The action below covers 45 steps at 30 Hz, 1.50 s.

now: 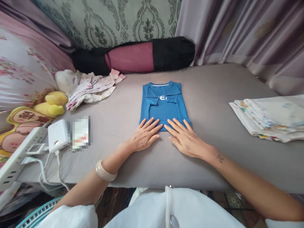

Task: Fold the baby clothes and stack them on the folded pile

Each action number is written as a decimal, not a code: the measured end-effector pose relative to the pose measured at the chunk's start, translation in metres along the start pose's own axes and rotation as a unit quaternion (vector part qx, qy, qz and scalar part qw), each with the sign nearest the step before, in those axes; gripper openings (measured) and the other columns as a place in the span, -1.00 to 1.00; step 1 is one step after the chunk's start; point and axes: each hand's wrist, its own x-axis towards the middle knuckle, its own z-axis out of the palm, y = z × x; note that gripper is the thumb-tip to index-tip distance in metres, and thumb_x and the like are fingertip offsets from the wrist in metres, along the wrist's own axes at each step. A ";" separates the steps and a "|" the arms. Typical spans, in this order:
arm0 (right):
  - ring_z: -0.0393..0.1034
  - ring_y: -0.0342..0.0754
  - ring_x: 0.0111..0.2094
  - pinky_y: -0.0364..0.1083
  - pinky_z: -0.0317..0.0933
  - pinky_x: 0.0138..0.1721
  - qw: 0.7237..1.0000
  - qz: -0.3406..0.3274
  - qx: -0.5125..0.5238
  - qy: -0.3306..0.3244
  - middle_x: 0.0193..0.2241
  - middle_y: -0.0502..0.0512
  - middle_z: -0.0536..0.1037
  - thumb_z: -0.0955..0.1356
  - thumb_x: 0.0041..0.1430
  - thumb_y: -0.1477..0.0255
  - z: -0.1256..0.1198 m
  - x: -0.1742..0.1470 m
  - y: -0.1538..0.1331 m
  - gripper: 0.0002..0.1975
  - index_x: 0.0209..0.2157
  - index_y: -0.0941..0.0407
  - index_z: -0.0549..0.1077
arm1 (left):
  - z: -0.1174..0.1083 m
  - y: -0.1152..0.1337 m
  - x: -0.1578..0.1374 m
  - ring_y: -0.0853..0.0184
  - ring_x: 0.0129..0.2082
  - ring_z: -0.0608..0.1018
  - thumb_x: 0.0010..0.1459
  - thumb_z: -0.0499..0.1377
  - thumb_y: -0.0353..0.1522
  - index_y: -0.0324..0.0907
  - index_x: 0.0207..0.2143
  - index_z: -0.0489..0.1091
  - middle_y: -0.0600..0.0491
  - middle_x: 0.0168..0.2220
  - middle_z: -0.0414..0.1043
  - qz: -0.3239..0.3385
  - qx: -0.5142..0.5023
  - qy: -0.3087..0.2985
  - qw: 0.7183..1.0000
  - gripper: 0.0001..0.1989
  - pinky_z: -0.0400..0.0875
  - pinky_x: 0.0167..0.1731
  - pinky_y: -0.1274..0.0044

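Observation:
A blue long-sleeved shirt (163, 110) lies flat on the grey bed surface (114, 126), its neckline away from me. Both sleeves are folded in over the chest, partly covering white letters. At the near edge, the hem is turned up into a narrow band. My left hand (146, 134) rests palm down with fingers stretched over the left part of that band. On the right part of the hem, my right hand (182, 137) lies flat with its fingers spread. Neither hand grips anything.
Folded white printed cloths (273, 117) are stacked at the right. Crumpled baby clothes (92, 85), a yellow plush toy (53, 103), a white power bank (57, 135) and a power strip (21, 155) with cables sit left. A black and maroon long bag (133, 57) lies along the back.

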 end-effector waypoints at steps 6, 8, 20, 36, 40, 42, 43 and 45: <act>-0.21 0.12 0.37 0.33 -0.29 0.31 1.000 -0.012 0.023 -0.012 0.36 0.11 0.00 0.06 0.41 0.24 0.004 0.002 0.004 -0.47 0.34 0.04 0.04 | -0.002 -0.003 0.002 0.22 0.39 -0.10 0.38 -0.26 -0.11 0.00 0.35 -0.03 0.05 0.39 -0.08 0.002 -0.026 -0.024 0.999 -0.46 -0.22 0.32 0.18; -0.22 0.10 0.37 0.32 -0.29 0.31 0.999 -0.013 0.038 -0.021 0.36 0.10 0.00 0.04 0.41 0.23 0.002 0.002 0.006 -0.47 0.34 0.04 0.04 | -0.006 -0.002 0.002 0.22 0.39 -0.10 0.38 -0.28 -0.11 -0.02 0.34 -0.01 0.04 0.39 -0.09 -0.003 -0.035 -0.039 0.999 -0.45 -0.22 0.32 0.18; -0.27 0.05 0.38 0.22 -0.28 0.34 0.996 0.080 -0.023 0.004 0.37 0.21 -0.07 0.03 0.40 0.25 0.005 -0.004 0.028 -0.42 0.35 0.19 0.01 | 0.002 -0.023 0.000 0.15 0.40 -0.16 0.37 -0.26 -0.08 -0.14 0.36 -0.05 -0.05 0.40 -0.17 -0.109 -0.016 -0.015 0.994 -0.39 -0.18 0.32 0.15; -0.17 0.03 0.36 0.16 -0.15 0.33 0.996 0.065 0.062 0.021 0.36 0.17 -0.01 0.12 0.36 0.28 0.000 -0.004 0.040 -0.41 0.36 0.10 -0.02 | -0.013 -0.026 -0.007 0.05 0.19 0.30 0.27 0.05 -0.11 -0.14 0.16 0.30 -0.19 0.21 0.23 -0.048 0.017 0.094 0.994 -0.51 0.20 0.14 0.16; -0.09 0.07 0.35 0.16 -0.02 0.30 0.993 0.045 0.069 0.083 0.35 0.19 0.06 0.21 0.31 0.30 0.003 -0.003 0.044 -0.44 0.31 0.07 0.13 | -0.014 -0.025 -0.010 0.16 0.00 0.43 0.33 -0.01 -0.21 -0.15 0.00 0.41 -0.13 0.03 0.40 0.008 0.034 0.103 0.994 -0.66 0.31 0.00 0.29; -0.01 0.08 0.33 0.17 0.02 0.28 0.992 0.022 0.063 0.106 0.30 0.17 0.17 0.24 0.29 0.35 0.003 -0.002 0.044 -0.51 0.25 0.04 0.25 | -0.015 -0.023 -0.009 0.21 -0.04 0.46 0.36 -0.06 -0.27 -0.15 -0.05 0.43 -0.10 -0.01 0.44 0.032 0.039 0.102 0.993 -0.68 0.31 -0.02 0.34; 0.04 0.08 0.30 0.17 0.03 0.28 0.992 0.009 0.060 0.111 0.27 0.16 0.24 0.24 0.29 0.38 0.003 -0.001 0.043 -0.54 0.21 0.04 0.30 | -0.015 -0.023 -0.009 0.23 -0.06 0.47 0.36 -0.07 -0.28 -0.16 -0.07 0.43 -0.09 -0.03 0.45 0.039 0.042 0.104 0.993 -0.68 0.32 -0.03 0.35; 0.16 0.07 0.25 0.17 0.06 0.27 0.992 -0.010 0.055 0.113 0.20 0.16 0.35 0.25 0.29 0.40 0.002 0.000 0.040 -0.58 0.16 0.05 0.37 | -0.015 -0.021 -0.006 0.24 -0.07 0.49 0.37 -0.08 -0.31 -0.17 -0.09 0.43 -0.09 -0.06 0.48 0.042 0.043 0.112 0.992 -0.69 0.33 -0.05 0.38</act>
